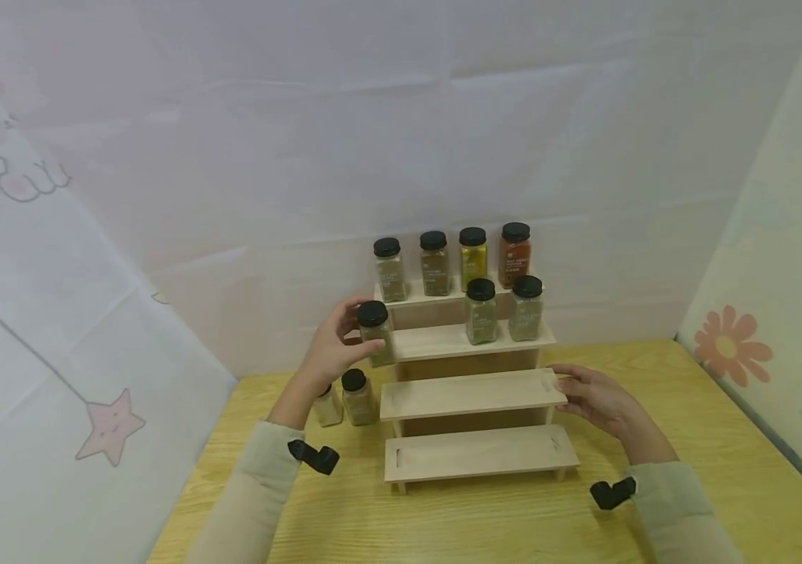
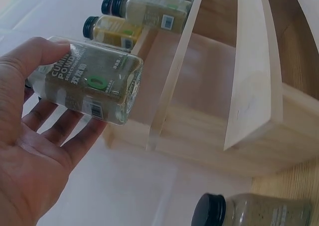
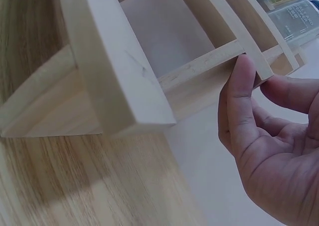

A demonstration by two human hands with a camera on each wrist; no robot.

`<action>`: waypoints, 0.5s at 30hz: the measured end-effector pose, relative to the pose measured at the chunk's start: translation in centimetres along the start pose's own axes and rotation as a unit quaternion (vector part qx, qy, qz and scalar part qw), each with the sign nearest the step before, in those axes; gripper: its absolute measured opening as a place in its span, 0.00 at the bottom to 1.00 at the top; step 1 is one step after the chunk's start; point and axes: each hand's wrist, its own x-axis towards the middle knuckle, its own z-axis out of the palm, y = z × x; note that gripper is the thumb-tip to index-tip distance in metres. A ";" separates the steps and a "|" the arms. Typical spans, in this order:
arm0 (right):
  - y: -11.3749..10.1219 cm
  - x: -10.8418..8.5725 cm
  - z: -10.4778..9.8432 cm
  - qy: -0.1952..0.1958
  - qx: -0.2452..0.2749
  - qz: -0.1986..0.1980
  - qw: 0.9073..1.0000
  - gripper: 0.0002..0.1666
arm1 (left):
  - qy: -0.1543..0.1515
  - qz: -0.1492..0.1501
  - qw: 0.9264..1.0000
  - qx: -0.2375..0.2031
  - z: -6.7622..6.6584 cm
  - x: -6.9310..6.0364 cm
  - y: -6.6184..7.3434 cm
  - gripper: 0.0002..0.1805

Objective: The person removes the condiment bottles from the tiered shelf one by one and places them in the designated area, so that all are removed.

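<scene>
My left hand (image 1: 334, 345) grips a cumin powder jar (image 2: 89, 81) with a black lid, thumb on one side and fingers on the other. In the head view this spice jar (image 1: 378, 345) is at the left end of the second-highest step of a wooden tiered rack (image 1: 471, 395). Whether its base touches that step, I cannot tell. With thumb and fingers, my right hand (image 1: 601, 399) pinches the right end of the step below, and the right wrist view shows the fingertips (image 3: 243, 69) at the board's edge.
Several black-lidded jars (image 1: 435, 270) line the top step. Two jars (image 1: 525, 317) stand toward the right of the second step. On the table (image 1: 493, 525), left of the rack, are two more jars (image 1: 360, 403). A white cloth backdrop (image 1: 288, 196) hangs close behind the rack.
</scene>
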 end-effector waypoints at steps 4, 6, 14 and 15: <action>0.0 0.1 0.0 0.003 -0.001 0.002 1.000 0.42 | 0.001 -0.002 1.000 0.003 -1.2 -0.7 -0.3 0.40; 0.0 0.0 0.0 0.004 -0.003 0.003 1.000 0.42 | 0.002 -0.004 1.000 0.005 -1.9 -1.1 -0.5 0.40; -0.1 -0.1 0.1 0.006 -0.008 0.002 1.000 0.42 | 0.007 -0.004 1.000 0.021 -4.5 -2.7 -1.0 0.40; -0.1 -0.1 0.2 0.005 -0.007 0.002 1.000 0.42 | 0.009 -0.003 1.000 0.020 -4.9 -2.9 -1.2 0.40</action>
